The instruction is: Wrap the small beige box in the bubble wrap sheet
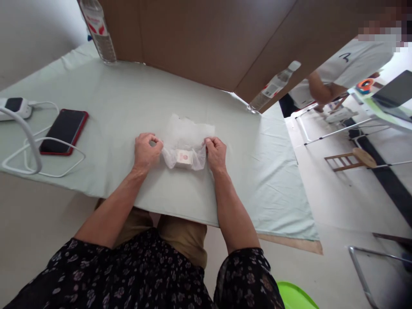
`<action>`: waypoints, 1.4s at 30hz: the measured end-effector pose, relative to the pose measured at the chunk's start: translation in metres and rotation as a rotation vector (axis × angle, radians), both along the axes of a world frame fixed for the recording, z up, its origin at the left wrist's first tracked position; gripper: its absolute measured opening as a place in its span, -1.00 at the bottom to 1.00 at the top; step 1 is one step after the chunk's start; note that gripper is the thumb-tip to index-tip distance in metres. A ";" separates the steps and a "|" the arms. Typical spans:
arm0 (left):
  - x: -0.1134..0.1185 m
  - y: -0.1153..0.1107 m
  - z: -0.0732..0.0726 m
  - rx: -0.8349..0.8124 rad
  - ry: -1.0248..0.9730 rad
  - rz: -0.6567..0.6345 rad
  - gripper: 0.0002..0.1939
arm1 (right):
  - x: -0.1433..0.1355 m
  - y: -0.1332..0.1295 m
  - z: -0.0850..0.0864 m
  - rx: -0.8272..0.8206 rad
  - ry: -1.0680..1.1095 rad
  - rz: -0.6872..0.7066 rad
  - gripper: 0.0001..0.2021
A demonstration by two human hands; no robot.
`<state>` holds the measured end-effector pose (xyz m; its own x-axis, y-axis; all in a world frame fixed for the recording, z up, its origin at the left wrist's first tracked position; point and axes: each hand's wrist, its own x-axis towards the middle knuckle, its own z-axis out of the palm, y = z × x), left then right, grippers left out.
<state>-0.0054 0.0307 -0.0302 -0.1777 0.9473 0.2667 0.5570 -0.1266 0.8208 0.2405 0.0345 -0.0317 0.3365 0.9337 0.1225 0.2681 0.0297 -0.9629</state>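
A thin, translucent white wrapping sheet (188, 132) is spread on the pale green tablecloth. On its near part sits a small whitish block (184, 157) with a reddish mark on top, the sheet crumpled up around its sides. My left hand (147, 150) pinches the sheet's left edge between thumb and forefinger. At the opposite edge, my right hand (215, 151) has its thumb and fingers closed on the sheet. Neither hand touches the block.
A phone (63, 131) with a white cable and a power strip (14, 108) lie at the left. Bottles (102, 43) (273, 88) stand before a brown cardboard panel (199, 38). A person in a white shirt (350, 64) is beyond it at the right.
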 end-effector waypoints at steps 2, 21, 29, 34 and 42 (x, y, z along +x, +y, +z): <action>-0.001 0.003 -0.002 -0.006 0.027 0.018 -0.91 | 0.005 0.002 0.000 0.030 -0.056 -0.065 -0.83; -0.002 -0.022 0.032 -0.097 -0.187 -0.490 -0.39 | 0.001 -0.073 0.056 0.033 -0.255 0.544 -0.82; -0.032 -0.038 0.030 -0.098 0.425 -0.499 -0.74 | 0.011 -0.104 0.054 -0.216 -0.394 0.753 -0.82; -0.018 -0.046 0.037 0.038 0.530 -0.508 -0.64 | -0.019 -0.076 0.039 0.059 -0.589 0.482 -0.55; -0.008 -0.050 0.011 -0.078 0.577 -0.645 -0.48 | 0.008 -0.055 0.013 0.183 -0.627 0.300 -0.52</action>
